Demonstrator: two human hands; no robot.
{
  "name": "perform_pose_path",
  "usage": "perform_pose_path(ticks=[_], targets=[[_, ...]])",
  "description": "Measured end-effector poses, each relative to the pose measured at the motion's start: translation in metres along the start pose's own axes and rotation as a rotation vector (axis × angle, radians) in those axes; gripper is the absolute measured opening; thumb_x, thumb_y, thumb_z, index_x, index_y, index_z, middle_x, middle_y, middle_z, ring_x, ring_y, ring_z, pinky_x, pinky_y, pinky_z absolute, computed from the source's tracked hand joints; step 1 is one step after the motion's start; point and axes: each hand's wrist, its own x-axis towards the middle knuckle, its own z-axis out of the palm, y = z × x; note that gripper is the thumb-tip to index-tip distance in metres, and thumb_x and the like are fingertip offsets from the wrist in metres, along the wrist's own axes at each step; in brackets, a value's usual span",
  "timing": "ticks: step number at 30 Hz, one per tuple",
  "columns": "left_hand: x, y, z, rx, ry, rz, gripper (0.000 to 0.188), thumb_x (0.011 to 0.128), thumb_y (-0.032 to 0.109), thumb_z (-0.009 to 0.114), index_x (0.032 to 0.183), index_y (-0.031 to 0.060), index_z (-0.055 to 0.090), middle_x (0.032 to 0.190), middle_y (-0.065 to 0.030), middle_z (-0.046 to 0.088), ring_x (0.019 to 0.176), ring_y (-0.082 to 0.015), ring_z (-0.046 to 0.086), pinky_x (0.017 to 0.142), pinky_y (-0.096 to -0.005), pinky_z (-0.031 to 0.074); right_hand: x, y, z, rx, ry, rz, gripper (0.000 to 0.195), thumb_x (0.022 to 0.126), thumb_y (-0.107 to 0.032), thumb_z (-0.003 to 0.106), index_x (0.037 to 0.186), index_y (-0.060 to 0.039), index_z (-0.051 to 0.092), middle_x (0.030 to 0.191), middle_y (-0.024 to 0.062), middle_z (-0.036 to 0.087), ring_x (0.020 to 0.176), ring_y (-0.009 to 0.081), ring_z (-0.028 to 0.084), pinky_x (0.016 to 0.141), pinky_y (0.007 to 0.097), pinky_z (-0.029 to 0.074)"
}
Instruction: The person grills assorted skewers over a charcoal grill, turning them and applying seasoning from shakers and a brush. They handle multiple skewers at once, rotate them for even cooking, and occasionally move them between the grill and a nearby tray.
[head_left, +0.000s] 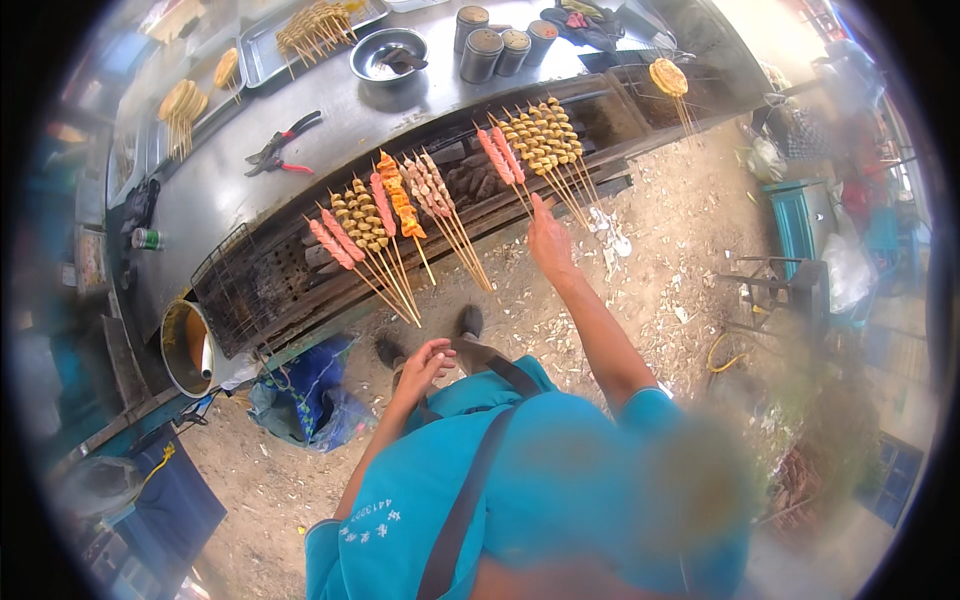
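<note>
Two pink sausage skewers (496, 155) lie across the charcoal grill (480, 178), and my right hand (550, 236) is closed around their stick ends; how many sticks it grips is hidden. Right beside them is a row of coiled, yellow-brown skewers (541, 139). My left hand (426, 367) hangs in front of my body, fingers loosely apart, holding nothing. Farther left on the grill are more sausage skewers (336, 238), another coiled group (358, 216), an orange-coated skewer (400, 195) and several meat skewers (429, 185). All their sticks stick out over the near edge.
Red-handled pliers (281, 144) lie on the steel counter (225, 176) behind the grill. A metal bowl (388, 56), several seasoning shakers (480, 56) and trays of skewers (259, 56) stand there too. Flat round skewers (669, 77) rest at the right end. A wire rack (232, 277) covers the left end.
</note>
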Motion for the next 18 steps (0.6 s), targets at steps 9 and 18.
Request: perform_pose_path(ticks=[9,18], targets=[[0.011,0.11,0.034,0.038,-0.114,0.247,0.033,0.094,0.017,0.046,0.125,0.0045,0.046,0.112,-0.0086,0.058,0.096,-0.0165,0.059,0.079,-0.0277,0.046,0.009,0.021,0.015,1.581,-0.699,0.355,0.04,0.091,-0.014,0.051,0.13,-0.0064,0.044,0.089,0.0041,0.062,0.067,0.0146,0.056,0.061,0.0276,0.048],[0.104,0.125,0.085,-0.075,-0.149,0.219,0.05,0.091,0.017,0.051,0.136,0.006,0.031,0.133,-0.0142,0.042,0.111,-0.021,0.05,0.084,-0.031,0.045,0.015,0.014,-0.045,0.258,0.041,-0.101,0.069,0.079,-0.027,0.067,0.135,-0.0052,0.035,0.119,0.0186,0.053,0.109,0.0292,0.053,0.086,0.0399,0.045]])
